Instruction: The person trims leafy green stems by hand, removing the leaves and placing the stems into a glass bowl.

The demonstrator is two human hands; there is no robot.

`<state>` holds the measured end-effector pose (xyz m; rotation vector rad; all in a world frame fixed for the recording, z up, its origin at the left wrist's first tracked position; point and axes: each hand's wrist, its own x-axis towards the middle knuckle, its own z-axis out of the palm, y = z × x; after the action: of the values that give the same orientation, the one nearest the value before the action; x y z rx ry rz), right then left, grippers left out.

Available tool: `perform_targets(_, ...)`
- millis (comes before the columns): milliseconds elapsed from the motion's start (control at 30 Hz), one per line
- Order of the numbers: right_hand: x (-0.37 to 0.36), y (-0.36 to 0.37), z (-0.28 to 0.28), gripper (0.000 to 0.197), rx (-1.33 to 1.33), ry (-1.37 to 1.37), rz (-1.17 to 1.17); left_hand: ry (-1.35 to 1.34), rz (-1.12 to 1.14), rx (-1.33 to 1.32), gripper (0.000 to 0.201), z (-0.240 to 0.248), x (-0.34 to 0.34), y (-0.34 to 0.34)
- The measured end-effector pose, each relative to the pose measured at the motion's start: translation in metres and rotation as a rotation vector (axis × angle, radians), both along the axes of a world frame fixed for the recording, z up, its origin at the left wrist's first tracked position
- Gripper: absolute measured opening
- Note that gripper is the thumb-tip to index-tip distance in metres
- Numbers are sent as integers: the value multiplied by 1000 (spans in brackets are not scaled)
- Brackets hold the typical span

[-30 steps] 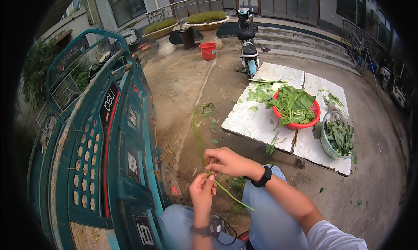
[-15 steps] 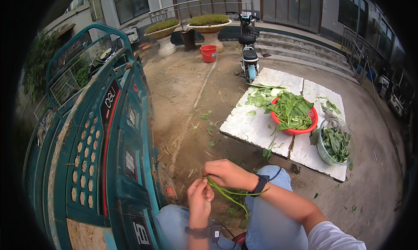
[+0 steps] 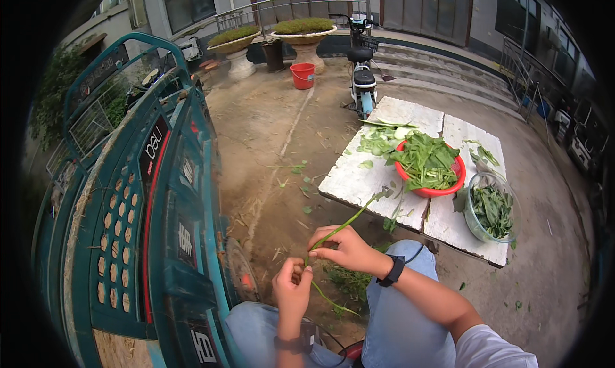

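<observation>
Green stem (image 3: 349,222) swung up toward white tabletop (image 3: 354,176) — both hands (image 3: 349,249) pinching it; white lettering (image 3: 153,142) on green vehicle (image 3: 170,285).

I observe the left hand (image 3: 293,286) upright, its fingers (image 3: 287,266) curled inward and its thumb (image 3: 306,278) pressed to them in a pinch. The left forearm (image 3: 290,359) stands almost vertical. The right hand (image 3: 348,247) is slightly higher, just to the right, back uppermost, thumb and fingertips likewise pinched. The right wrist (image 3: 382,266) is nearly straight; the right forearm (image 3: 428,294) slants inward from a bent elbow (image 3: 466,323). Contact between hands not confirmed.
</observation>
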<state>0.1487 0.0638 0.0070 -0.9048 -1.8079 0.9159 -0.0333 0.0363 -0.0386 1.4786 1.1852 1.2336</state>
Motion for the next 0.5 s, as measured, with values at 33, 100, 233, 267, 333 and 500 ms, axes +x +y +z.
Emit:
perform_targets(33,2,1,-2,12,33,-38,17,33,23,23,7,1,2,-1)
perform_targets(100,2,-2,-5,12,100,-53,39,99,6,101,7,0,3,0)
perform_targets(233,4,-5,-5,14,372,-243,3,-54,-106,-103,9,-8,2,-1)
perform_targets(267,4,-5,-6,14,452,-298,-10,-144,-118,-148,9,-10,2,-1)
perform_targets(333,1,-7,-9,16,536,-301,7,-324,-140,-238,10,-11,1,-2)
perform_targets(500,2,-5,-11,16,570,-302,69,-505,-119,-319,10,-11,5,-9)
